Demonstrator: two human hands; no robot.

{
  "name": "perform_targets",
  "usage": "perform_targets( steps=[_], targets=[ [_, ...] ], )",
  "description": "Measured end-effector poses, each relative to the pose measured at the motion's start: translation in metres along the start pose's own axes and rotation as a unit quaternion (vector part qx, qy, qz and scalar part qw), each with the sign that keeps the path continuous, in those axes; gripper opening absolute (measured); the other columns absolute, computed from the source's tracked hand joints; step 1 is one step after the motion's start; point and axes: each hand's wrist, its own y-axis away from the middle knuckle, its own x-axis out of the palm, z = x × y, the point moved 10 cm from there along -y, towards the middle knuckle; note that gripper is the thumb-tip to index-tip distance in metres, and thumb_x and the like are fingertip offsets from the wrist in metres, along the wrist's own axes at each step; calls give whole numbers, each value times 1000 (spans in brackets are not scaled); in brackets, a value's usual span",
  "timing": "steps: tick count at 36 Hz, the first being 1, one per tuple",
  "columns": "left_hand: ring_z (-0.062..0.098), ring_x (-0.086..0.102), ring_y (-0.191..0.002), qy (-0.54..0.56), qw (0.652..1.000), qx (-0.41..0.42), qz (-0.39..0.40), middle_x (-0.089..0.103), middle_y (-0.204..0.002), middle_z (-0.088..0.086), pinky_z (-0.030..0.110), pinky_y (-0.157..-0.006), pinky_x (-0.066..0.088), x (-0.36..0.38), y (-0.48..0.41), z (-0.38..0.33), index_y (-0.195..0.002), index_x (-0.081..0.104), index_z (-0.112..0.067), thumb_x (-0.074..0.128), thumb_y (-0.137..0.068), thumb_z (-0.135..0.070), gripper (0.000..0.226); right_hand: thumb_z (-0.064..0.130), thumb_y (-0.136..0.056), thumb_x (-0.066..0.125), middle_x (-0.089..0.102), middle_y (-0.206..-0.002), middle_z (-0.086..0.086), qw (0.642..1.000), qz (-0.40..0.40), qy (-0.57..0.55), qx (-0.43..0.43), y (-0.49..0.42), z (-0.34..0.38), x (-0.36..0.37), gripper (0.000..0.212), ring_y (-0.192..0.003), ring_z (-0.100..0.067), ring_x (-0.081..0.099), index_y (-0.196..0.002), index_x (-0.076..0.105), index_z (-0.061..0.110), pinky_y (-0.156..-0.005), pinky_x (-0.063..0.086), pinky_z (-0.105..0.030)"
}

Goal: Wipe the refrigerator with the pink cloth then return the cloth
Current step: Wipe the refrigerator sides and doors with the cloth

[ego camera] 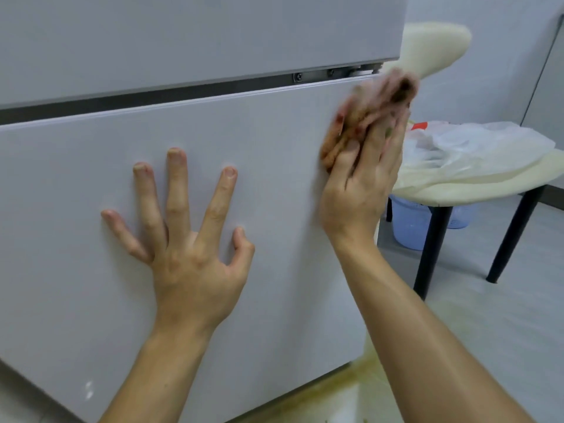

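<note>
- Floor nearest, at 6 o'clock below the fridge: yellowish stain along the base.
- Left hand: released, fingers spread and straight, palm off, tips braced on the lower door of the refrigerator. Holds nothing.
- Right hand, at abt 2 o'clock from the left: fingers look laid out fairly straight over the pink cloth, pressing it flat to the door. Not clenched, tho motion blur hides detail.
- Cloth is bunched, w/ dark and greenish marks, at the lower door's 1 o'clock corner, just under the seam btwn doors.
- Step in hand, I'd say: wiping the lower door's right edge. To do it well: even pressure thru the flat fingers, overlapping strokes, run along the seam and hinge screws where grime sits, refold to a cleaner face since this one looks soiled. Left hand's brace should stop the door swinging.
- Further, at 3 o'clock: cream chair on black legs. Plastic bag lies on its seat; contents unclear, a red bit shows at its top.
- Under the seat: blue bucket; can't tell what's inside.
</note>
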Motion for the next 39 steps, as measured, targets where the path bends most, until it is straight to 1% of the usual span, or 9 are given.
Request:
perform_targets(
  steps=[6,10,13,16,22,28,32,36,39],
  targets=[
    [47,13,-157,-5,1000,-6,-9,18,-171,14,78,-116,2,1,1,-1,-159,40,-35,62,-92,-32,71,40,-105,32,24,-168,-13,979,109,26,169,133,-111,-18,68,-152,-31,31,-166,18,11,-126,27,-46],
    [49,16,-156,-3,1000,-3,-13,19,-170,16,79,-116,3,0,0,-2,-159,42,-33,62,-92,-31,70,40,-102,27,4,-168,0,947,211,69,231,193,-145,-22,77,-154,-30,18,-165,-10,17,-125,11,-28],
    [50,16,-156,-4,1000,-6,-14,20,-170,16,80,-115,4,0,0,-2,-159,42,-33,62,-92,-31,70,47,-98,22,-8,-172,2,945,216,57,239,188,-145,-18,81,-158,-13,-1,-164,-17,21,-133,2,-41],
    [50,16,-155,-4,1000,-7,-16,21,-170,17,80,-115,4,0,1,-1,-159,42,-34,62,-92,-31,70,49,-94,23,-13,-174,-3,959,183,39,215,163,-120,-16,85,-161,-17,-9,-165,-17,22,-130,5,-57],
    [51,17,-155,-1,1000,-1,-14,19,-169,16,79,-115,5,-2,0,-3,-158,43,-33,64,-92,-31,70,34,-101,37,-2,-173,-26,996,82,12,36,65,-19,1,75,-161,-41,-3,-165,0,21,-128,-1,-63],
    [50,15,-155,2,1000,0,-2,19,-170,17,79,-115,3,-1,1,0,-159,42,-33,63,-93,-32,69,30,-100,45,13,-167,-37,995,64,23,-66,34,19,13,63,-157,-53,7,-159,37,10,-125,5,-69],
    [50,16,-156,7,1000,-5,-6,17,-170,14,80,-115,3,-1,0,0,-158,43,-33,64,-92,-31,69,34,-108,39,14,-168,-32,994,79,22,-71,72,-2,13,60,-159,-47,8,-164,21,18,-131,3,-55],
    [49,17,-155,-4,1000,-6,-11,18,-170,14,79,-116,4,-2,0,-1,-159,42,-33,62,-91,-32,70,50,-112,19,-9,-175,-10,986,164,23,3,168,-47,9,65,-163,-33,-4,-166,-12,32,-130,8,-60],
    [49,15,-156,-4,1000,-6,-3,16,-170,13,78,-117,3,-1,1,-1,-160,40,-33,61,-93,-33,70,52,-110,20,-25,-173,5,970,226,45,77,224,-80,0,69,-162,-22,-14,-163,-21,37,-128,12,-64]
  ],
)
